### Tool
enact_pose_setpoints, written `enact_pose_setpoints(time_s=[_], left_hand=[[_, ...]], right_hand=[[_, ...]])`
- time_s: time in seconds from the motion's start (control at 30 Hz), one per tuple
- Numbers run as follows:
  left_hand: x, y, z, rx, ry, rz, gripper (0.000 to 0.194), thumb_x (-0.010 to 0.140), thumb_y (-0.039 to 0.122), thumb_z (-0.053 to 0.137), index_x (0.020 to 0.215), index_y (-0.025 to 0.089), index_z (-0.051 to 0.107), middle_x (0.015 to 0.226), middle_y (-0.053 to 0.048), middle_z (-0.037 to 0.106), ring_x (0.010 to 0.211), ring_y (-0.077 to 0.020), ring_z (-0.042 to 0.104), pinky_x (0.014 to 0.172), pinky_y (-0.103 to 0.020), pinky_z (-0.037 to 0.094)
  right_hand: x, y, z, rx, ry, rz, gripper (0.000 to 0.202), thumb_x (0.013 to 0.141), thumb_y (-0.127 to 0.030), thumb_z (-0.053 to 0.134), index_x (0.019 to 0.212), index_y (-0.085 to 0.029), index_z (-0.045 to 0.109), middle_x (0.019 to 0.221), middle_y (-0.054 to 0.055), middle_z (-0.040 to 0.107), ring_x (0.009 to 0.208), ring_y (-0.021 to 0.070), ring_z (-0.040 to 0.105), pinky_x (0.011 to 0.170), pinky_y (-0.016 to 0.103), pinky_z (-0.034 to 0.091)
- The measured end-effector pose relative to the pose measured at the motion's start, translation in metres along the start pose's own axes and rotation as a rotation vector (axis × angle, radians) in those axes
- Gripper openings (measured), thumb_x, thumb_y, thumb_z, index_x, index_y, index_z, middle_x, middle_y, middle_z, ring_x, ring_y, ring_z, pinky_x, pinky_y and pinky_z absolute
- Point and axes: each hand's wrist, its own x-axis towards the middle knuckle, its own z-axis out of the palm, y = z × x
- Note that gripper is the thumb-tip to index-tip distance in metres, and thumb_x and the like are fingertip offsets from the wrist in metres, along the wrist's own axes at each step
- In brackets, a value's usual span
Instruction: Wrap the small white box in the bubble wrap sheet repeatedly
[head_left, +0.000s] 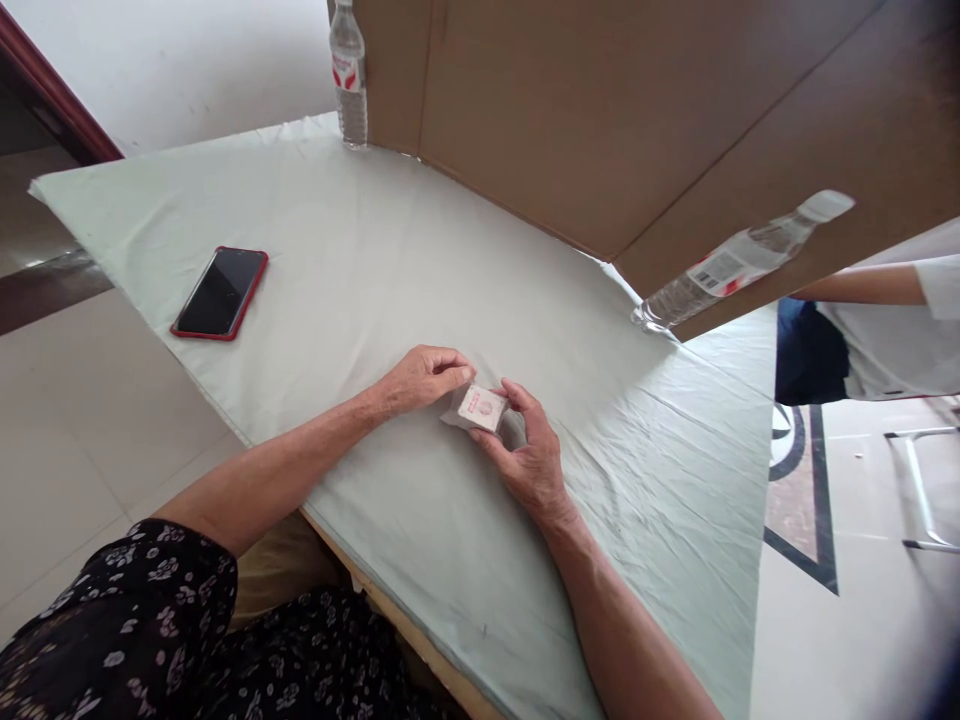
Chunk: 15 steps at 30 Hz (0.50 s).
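Observation:
A small white box (482, 407) with red print on its face sits just above the cloth, tilted toward me. Loose, see-through wrapping appears to stick out at its left end. My right hand (531, 455) grips the box from the right, thumb along the near side and fingers on the far side. At the box's upper left corner, my left hand (429, 381) is closed in a pinch, thumb against the forefinger. What lies between those fingertips is too small to make out, though it seems to be the edge of the wrapping.
A pale green cloth (360, 250) covers the table. A phone in a red case (220, 292) lies at the left. Large brown cardboard panels (525, 110) stand behind, with a water bottle (349, 85) and another bottle (739, 265) against them. A person (885, 335) is beyond at the right.

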Motion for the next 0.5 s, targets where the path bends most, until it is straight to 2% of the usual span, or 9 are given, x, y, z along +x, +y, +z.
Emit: enact_pose_setpoints(time_s=[0.17,0.3,0.5], left_hand=[[0.0004,0.0004,0.0015,-0.015,0.010,-0.040,0.041,0.082,0.046,0.061,0.102,0.012,0.070,0.095,-0.007,0.072,0.086,-0.0183,0.064,0.079,-0.029,0.049],[-0.0010,-0.0009,0.0070,0.091,0.007,-0.078,0.058,0.076,0.045,0.068,0.123,0.012,0.064,0.126,-0.013,0.066,0.101,-0.0236,0.064,0.090,-0.035,0.051],[-0.0052,0.0040,0.0052,0.183,-0.136,0.008,0.067,0.077,0.031,0.063,0.141,0.015,0.051,0.145,-0.013,0.054,0.125,-0.0281,0.054,0.105,-0.040,0.046]], right_hand=[[0.0005,0.0015,0.0014,0.017,-0.050,0.039,0.064,0.082,-0.037,0.073,0.140,-0.028,0.048,0.127,0.010,0.067,0.115,0.0266,0.064,0.100,0.048,0.051],[0.0001,0.0038,0.0024,0.001,-0.055,0.010,0.064,0.083,-0.039,0.073,0.140,-0.026,0.048,0.130,0.011,0.065,0.118,0.0281,0.063,0.101,0.049,0.051],[-0.0008,0.0054,0.0025,-0.022,-0.045,-0.064,0.065,0.084,-0.036,0.072,0.143,-0.027,0.045,0.127,0.011,0.066,0.116,0.0289,0.064,0.099,0.050,0.052]])
